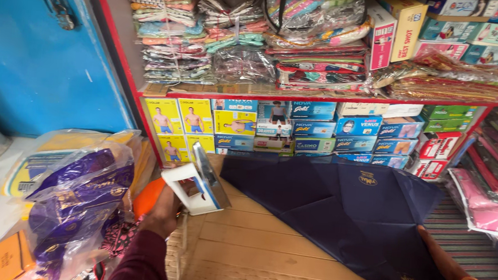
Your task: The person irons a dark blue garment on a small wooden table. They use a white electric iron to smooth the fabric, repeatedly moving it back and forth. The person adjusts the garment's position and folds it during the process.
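Two hands share the job: your left hand (163, 210) is closed around the handle of a white and blue clothes iron (198, 180), tipped up with its soleplate off the surface, so no heat rests on anything while it waits. Your right hand (438, 255) lies flat, fingers stretched out and gripping nothing, pressed on the near edge of the navy blue cloth (349, 219), which pins the fabric so it stays spread. That cloth stretches away from your right palm toward the iron, smoothed over a tan quilted mat (251, 259) that gives a padded base. Just outside your left hand sits a pile of plastic-wrapped purple garments (78, 198), pushed off the mat. Beyond both hands, shelves of boxed underwear (297, 132) and folded packets (239, 44) line the wall.
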